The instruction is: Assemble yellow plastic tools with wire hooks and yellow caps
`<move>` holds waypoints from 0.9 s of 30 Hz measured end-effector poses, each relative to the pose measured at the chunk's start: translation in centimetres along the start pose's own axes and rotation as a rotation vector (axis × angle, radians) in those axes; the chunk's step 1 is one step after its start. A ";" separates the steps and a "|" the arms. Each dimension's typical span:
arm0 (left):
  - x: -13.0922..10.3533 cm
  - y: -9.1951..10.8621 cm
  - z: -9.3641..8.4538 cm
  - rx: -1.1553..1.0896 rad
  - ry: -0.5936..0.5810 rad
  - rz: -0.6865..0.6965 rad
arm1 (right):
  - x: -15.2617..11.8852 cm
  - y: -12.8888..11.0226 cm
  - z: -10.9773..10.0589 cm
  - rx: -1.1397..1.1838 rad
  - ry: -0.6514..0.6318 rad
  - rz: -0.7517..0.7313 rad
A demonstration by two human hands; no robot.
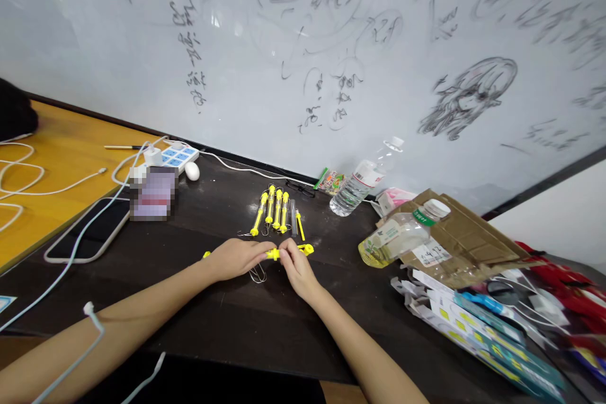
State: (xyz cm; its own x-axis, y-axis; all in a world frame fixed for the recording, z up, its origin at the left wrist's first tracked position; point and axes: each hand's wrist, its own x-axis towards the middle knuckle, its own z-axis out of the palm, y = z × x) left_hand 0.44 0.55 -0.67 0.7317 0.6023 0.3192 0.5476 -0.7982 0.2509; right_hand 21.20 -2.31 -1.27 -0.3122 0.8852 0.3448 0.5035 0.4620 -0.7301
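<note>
Both hands meet over the dark table [265, 322], closed round small yellow plastic parts [273, 254]. My left hand [241, 259] pinches them from the left, and a yellow tip shows beyond its wrist side. From the right, my right hand [296, 265] grips with its fingertips, with a yellow end piece [307, 249] just past it. Thin metal wire hooks [258, 274] lie below the fingers. Behind the hands, several yellow-ended spring scales [270, 205] lie side by side, with a clear tube [293, 218] and a thin yellow rod [300, 226] at their right.
At the left are a phone [89, 230], white cables and a power strip [180, 154]. A water bottle [357, 186], a bottle of yellow liquid [402, 233], cardboard [468, 240] and boxes [483, 334] stand or lie right. A whiteboard [227, 63] rises behind.
</note>
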 end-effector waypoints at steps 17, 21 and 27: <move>0.1 0.1 -0.2 0.017 -0.034 0.013 | -0.2 -0.3 -0.3 -0.025 -0.053 0.013; 0.1 0.1 -0.1 0.009 -0.027 0.021 | 0.0 -0.1 -0.3 -0.084 -0.017 0.040; 0.1 -0.1 0.0 0.015 -0.026 0.007 | 0.2 0.3 -0.2 -0.107 -0.056 0.022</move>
State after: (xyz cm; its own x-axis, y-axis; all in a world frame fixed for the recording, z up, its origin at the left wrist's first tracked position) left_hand 0.47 0.64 -0.64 0.7458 0.5964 0.2970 0.5484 -0.8026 0.2346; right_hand 21.47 -2.01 -1.33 -0.3432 0.8923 0.2934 0.5932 0.4481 -0.6689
